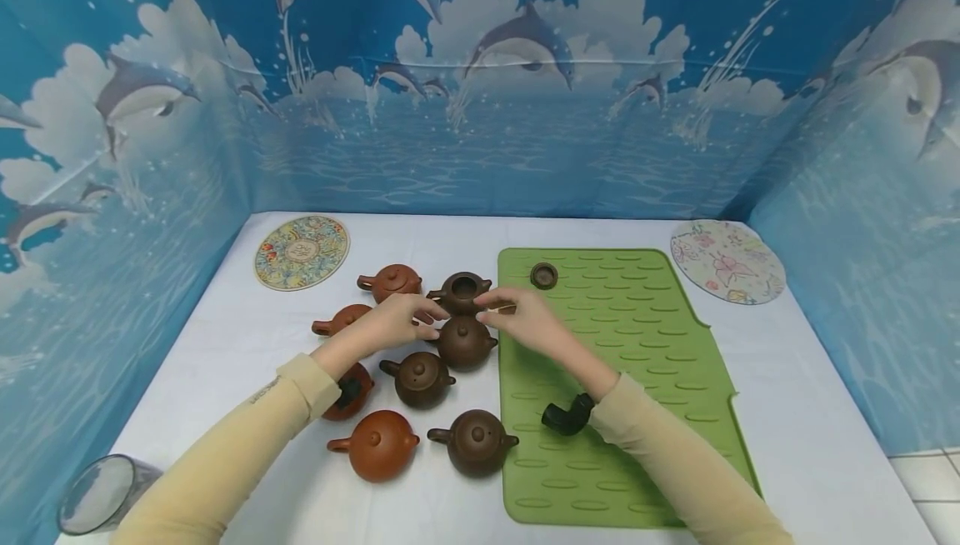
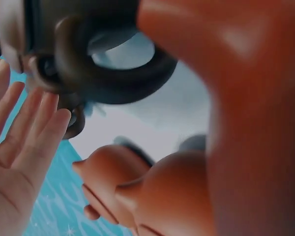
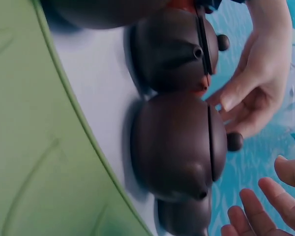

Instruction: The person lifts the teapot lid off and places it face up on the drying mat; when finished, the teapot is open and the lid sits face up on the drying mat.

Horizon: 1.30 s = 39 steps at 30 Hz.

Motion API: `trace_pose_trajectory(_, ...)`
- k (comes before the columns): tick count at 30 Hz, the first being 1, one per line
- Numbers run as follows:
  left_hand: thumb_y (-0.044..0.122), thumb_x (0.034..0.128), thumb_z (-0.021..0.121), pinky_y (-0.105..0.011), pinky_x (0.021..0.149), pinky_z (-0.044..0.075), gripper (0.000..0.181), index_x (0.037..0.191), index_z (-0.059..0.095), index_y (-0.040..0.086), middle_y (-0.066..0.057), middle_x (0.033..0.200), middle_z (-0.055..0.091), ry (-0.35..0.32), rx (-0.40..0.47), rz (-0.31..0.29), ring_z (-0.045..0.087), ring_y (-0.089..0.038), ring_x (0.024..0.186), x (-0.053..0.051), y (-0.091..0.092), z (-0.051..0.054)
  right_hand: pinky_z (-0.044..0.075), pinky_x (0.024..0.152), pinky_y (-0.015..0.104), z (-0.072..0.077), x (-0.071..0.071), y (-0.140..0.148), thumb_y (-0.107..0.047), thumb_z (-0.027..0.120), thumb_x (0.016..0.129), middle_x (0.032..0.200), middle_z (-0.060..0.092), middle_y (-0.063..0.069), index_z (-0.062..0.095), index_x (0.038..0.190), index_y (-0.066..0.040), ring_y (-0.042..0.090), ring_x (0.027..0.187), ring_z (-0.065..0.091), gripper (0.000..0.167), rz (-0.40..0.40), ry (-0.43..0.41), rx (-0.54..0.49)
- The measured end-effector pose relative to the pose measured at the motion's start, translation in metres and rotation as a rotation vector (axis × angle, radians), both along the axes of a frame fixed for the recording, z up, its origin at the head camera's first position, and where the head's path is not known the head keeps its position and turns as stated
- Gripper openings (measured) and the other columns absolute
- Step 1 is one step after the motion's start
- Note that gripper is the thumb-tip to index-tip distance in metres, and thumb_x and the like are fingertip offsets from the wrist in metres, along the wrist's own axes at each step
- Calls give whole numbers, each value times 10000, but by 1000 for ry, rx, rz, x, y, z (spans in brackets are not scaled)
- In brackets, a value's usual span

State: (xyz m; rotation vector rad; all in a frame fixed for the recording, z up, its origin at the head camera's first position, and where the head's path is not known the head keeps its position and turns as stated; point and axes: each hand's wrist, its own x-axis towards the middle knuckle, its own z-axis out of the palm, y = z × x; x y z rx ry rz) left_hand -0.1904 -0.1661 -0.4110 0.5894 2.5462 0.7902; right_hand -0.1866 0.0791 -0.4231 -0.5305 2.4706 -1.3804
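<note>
In the head view my left hand (image 1: pixel 401 324) is nearest the handle of a dark brown lidded teapot (image 1: pixel 467 343). Its fingers look straight in the left wrist view, beside dark teapot handles (image 2: pixel 123 81), and I see nothing held. On that teapot's other side, above its spout, hovers my right hand (image 1: pixel 525 322), fingers spread and apart from it in the right wrist view. Just behind stands a dark teapot without its lid (image 1: pixel 459 293), its round mouth showing. A small round dark lid (image 1: pixel 543 276) lies on the green mat (image 1: pixel 622 337).
Two more dark teapots (image 1: pixel 422 380) stand nearer me. Several reddish teapots (image 1: pixel 381 445) line the left; one bears something black (image 1: pixel 348 392). A curved black object (image 1: pixel 567 416) lies on the mat by my right sleeve. Round patterned discs (image 1: pixel 302 252) lie at both back corners; a glass (image 1: pixel 105 495) is front left.
</note>
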Motion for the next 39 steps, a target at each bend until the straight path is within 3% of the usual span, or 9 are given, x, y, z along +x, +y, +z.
trace_pose_trajectory(6, 48, 907, 690, -350, 870, 584, 330, 1236, 674, 65, -127, 1217, 686, -26, -22, 8, 679, -269, 1099, -3, 5, -6, 553, 941, 366, -7, 5, -16, -154, 702, 913, 1171, 689, 130, 703, 1158, -34, 290, 1112, 649, 273, 73, 84, 13)
trace_pose_trajectory(13, -18, 888, 681, -331, 849, 590, 350, 1229, 674, 61, -124, 1179, 695, -69, 4, 52, 691, -264, 1073, -6, 7, -8, 560, 927, 378, -13, 8, -24, -122, 728, 891, 1116, 700, 114, 730, 1093, -41, 272, 1084, 656, 217, 86, 133, 32)
trace_pose_trajectory(23, 11, 893, 693, -321, 810, 588, 340, 1221, 687, 98, -96, 1156, 708, -59, -11, 70, 700, -250, 1034, -6, 7, -9, 542, 920, 399, -17, 7, -26, -174, 769, 860, 1080, 712, 45, 747, 1021, -111, 224, 1045, 655, 174, 87, 280, 142)
trace_pose_trajectory(31, -2, 885, 694, -342, 829, 590, 341, 1213, 697, 94, -97, 1141, 722, -69, 3, 93, 701, -255, 1046, -6, 7, -9, 535, 914, 393, -19, 6, -24, -189, 763, 860, 1074, 725, 43, 742, 999, -111, 222, 1038, 664, 161, 108, 366, 141)
trace_pose_trajectory(34, 7, 884, 700, -337, 815, 590, 339, 1210, 703, 101, -93, 1137, 727, -71, 1, 100, 705, -250, 1032, -6, 7, -9, 544, 916, 389, -21, 6, -23, -176, 750, 872, 1079, 719, 55, 734, 1013, -100, 232, 1044, 665, 161, 97, 336, 98)
trace_pose_trajectory(39, 24, 879, 712, -338, 808, 590, 337, 1210, 703, 88, -95, 1131, 729, -58, -12, 108, 712, -231, 998, -6, 8, -10, 575, 884, 352, -22, 5, -17, -140, 702, 918, 1141, 690, 114, 708, 1098, -60, 258, 1068, 676, 197, 16, 65, -93)
